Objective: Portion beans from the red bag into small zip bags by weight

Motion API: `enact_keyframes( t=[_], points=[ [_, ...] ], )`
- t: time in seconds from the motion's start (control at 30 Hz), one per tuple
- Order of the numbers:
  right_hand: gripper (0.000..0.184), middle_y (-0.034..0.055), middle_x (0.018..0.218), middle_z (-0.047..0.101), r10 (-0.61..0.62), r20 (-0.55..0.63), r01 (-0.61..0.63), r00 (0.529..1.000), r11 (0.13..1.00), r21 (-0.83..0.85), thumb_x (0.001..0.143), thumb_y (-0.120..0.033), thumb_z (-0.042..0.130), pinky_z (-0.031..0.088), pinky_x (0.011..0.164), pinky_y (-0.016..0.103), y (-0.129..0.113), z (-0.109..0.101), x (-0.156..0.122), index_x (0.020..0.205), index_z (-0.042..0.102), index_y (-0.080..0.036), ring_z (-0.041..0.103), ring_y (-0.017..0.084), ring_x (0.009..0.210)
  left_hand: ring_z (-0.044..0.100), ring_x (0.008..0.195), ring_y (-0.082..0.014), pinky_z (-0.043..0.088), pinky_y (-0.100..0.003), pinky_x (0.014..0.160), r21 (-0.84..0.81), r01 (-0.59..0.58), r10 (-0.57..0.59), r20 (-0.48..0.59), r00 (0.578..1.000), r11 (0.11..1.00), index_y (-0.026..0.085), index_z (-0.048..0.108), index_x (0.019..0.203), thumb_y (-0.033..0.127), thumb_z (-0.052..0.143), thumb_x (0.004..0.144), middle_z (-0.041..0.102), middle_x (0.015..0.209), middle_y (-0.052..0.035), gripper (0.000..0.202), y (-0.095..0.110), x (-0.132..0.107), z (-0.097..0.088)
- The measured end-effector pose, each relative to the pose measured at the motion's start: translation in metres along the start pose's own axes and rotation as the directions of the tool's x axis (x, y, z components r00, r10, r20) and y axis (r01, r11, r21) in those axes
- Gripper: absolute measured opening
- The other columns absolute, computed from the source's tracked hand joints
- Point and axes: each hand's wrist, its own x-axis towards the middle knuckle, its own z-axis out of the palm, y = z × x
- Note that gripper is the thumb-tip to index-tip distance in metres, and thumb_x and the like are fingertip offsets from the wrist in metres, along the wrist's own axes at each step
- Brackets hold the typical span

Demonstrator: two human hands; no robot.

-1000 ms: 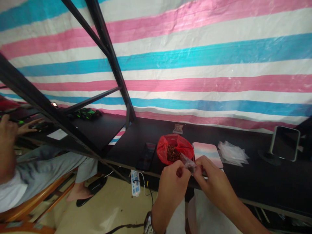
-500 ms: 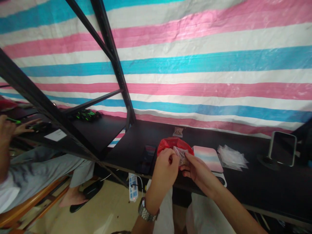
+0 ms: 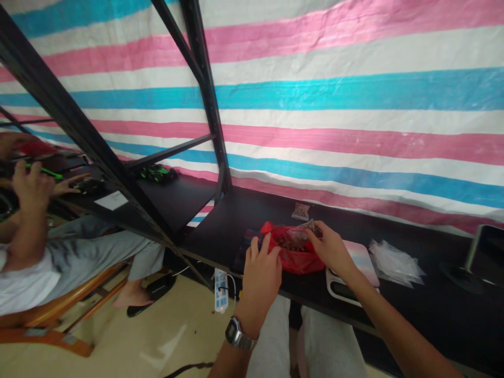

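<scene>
A red plastic bag (image 3: 301, 261) lies open on the black table (image 3: 413, 299), with dark reddish bits inside. My left hand (image 3: 262, 265) rests at the bag's near left edge, its fingers spread and bent, nothing visibly in them. My right hand (image 3: 328, 247) is over the bag's right side, pinching a small clear packet (image 3: 303, 233) that holds some of the dark bits. Another small filled packet (image 3: 301, 211) lies on the table just behind the bag.
A pastel-topped scale (image 3: 354, 262) sits right of the bag, then a pile of clear bags (image 3: 396, 260) and a phone on a stand (image 3: 486, 247). A dark phone (image 3: 246, 244) lies left of the bag. Black rack struts (image 3: 208, 105) rise at left. Another person (image 3: 35, 252) sits far left.
Both hands moved forward from the table edge to the red bag. The left hand let go of the packet and opened; the right hand carried the packet over the bag.
</scene>
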Motion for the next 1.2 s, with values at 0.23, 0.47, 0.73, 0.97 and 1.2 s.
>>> enact_keyframes(
  t=[0.23,0.47,0.73,0.97,1.2],
  points=[
    [0.025,0.0089,0.117,0.078,-0.176,0.141,0.198,0.974,0.966,-0.167,0.094,-0.023,0.065,0.056,0.100,0.041,-0.022,-0.004,0.002,0.116,0.077,-0.023,0.074,0.025,0.105,0.050,0.137,-0.0385,0.051,-0.057,0.108,-0.010,-0.113,0.113,0.063,0.992,0.994,0.028,0.062,0.148,0.002,0.054,0.096,0.048,0.166,-0.0121,0.059,0.001,0.003,0.009],
    [0.030,0.0063,0.108,0.084,-0.203,0.175,0.226,0.963,0.967,-0.119,0.094,-0.021,0.065,0.061,0.095,0.040,-0.035,-0.013,0.009,0.120,0.079,-0.025,0.080,0.026,0.098,0.049,0.127,-0.0338,0.051,-0.052,0.103,-0.058,-0.142,0.143,0.005,0.990,0.988,0.024,0.075,0.111,0.006,0.055,0.099,0.065,0.142,-0.0094,0.029,0.001,-0.003,0.012],
    [0.024,0.0041,0.099,0.084,-0.168,0.175,0.178,0.970,0.983,-0.041,0.093,-0.023,0.063,0.062,0.089,0.037,-0.040,-0.023,0.009,0.108,0.082,-0.025,0.081,0.025,0.089,0.047,0.120,-0.0314,0.049,-0.050,0.101,-0.174,-0.173,0.165,-0.059,0.985,0.969,0.028,0.076,0.106,0.005,0.060,0.096,0.063,0.129,-0.0082,0.030,0.006,-0.016,0.008],
    [0.026,0.0044,0.103,0.084,-0.179,0.120,0.186,0.976,0.982,-0.045,0.096,-0.025,0.059,0.062,0.088,0.036,-0.042,-0.031,0.006,0.105,0.083,-0.025,0.080,0.025,0.092,0.048,0.120,-0.0316,0.047,-0.050,0.101,-0.278,-0.152,0.124,-0.117,0.985,0.949,0.029,0.078,0.107,0.003,0.058,0.094,0.065,0.130,-0.0079,0.035,0.010,-0.018,0.007],
    [0.027,0.0035,0.104,0.084,-0.171,0.097,0.170,0.980,0.985,0.024,0.095,-0.024,0.059,0.062,0.085,0.033,-0.042,-0.028,0.001,0.107,0.082,-0.025,0.080,0.022,0.091,0.051,0.113,-0.0304,0.045,-0.048,0.101,-0.362,-0.024,-0.072,-0.248,0.966,0.932,0.023,0.073,0.122,0.016,0.052,0.106,0.076,0.126,-0.0086,0.027,0.015,0.003,0.006]
  ],
)
